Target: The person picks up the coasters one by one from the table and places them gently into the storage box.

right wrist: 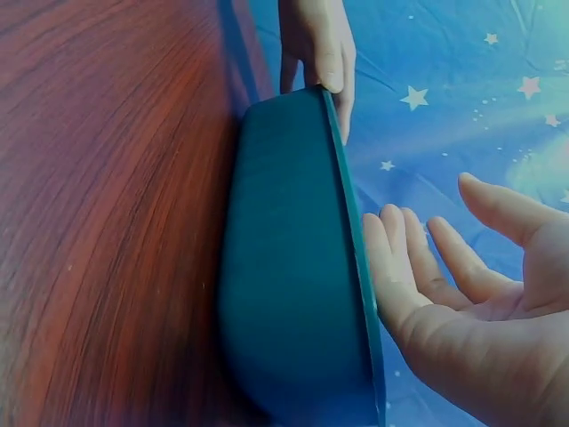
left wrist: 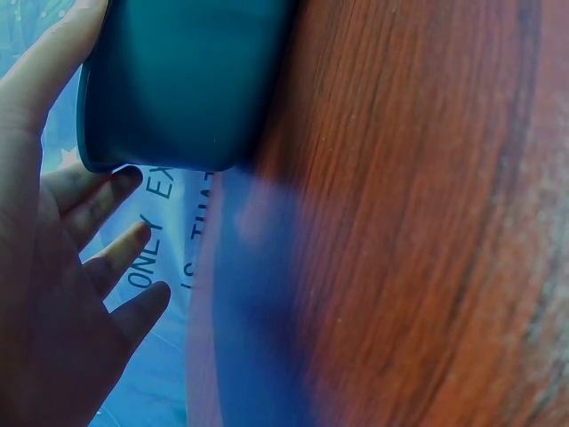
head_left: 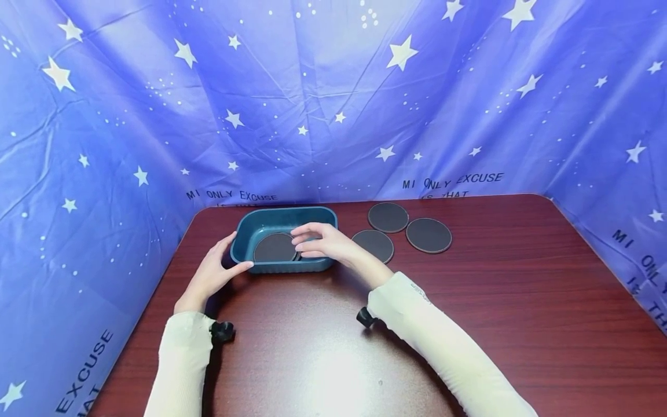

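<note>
A teal oval tub [head_left: 283,223] sits near the table's [head_left: 521,324] far left edge, long axis running left to right, with a dark round coaster [head_left: 274,248] lying flat inside. The left hand [head_left: 211,275] steadies its left end, thumb on the rim, while the right hand [head_left: 325,242] hovers above it, fingers relaxed and apart. Three more coasters [head_left: 428,234] lie just right of the tub, and the starry blue backdrop [head_left: 333,98] reads "MI ONLY EXCUSE".

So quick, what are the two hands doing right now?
Left hand: fingers relaxed, thumb resting on the teal tub's rim, steadying it.
Right hand: open over the tub, holding nothing.
</note>
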### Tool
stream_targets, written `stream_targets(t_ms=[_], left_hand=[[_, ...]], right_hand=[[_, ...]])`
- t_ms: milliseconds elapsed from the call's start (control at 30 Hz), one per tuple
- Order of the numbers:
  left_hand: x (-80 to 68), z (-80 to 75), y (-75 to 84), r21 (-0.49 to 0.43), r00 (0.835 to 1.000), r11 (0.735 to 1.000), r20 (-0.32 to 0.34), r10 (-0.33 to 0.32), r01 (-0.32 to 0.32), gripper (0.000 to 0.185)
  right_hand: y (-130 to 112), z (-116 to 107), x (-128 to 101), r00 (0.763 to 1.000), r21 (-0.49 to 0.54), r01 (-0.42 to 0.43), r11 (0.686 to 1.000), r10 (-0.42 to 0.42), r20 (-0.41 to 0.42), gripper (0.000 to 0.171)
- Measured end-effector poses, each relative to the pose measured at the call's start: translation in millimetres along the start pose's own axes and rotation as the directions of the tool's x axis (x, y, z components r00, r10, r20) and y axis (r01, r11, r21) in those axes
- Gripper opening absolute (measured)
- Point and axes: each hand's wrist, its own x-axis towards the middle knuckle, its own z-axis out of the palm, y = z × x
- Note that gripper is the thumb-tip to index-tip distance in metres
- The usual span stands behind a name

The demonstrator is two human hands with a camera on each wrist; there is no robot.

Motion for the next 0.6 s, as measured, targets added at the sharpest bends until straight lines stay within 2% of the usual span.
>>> stream_targets(t_ms=[300,600], left_hand=[[0.0,0.3,-0.6,-0.001,1.0,1.0,-0.003,-0.001,0.001,0.097],[0.2,1.0,-0.8,0.003,1.0,1.0,-0.003,0.006,-0.005,0.097]], right_hand=[[3.7,-31.5,-29.2,0.997,-0.045,0.074,0.996,-0.074,-0.006,0.045],[11.7,-78.7,-57.4,0.993,-0.037,0.092,0.995,-0.094,-0.078,0.05]])
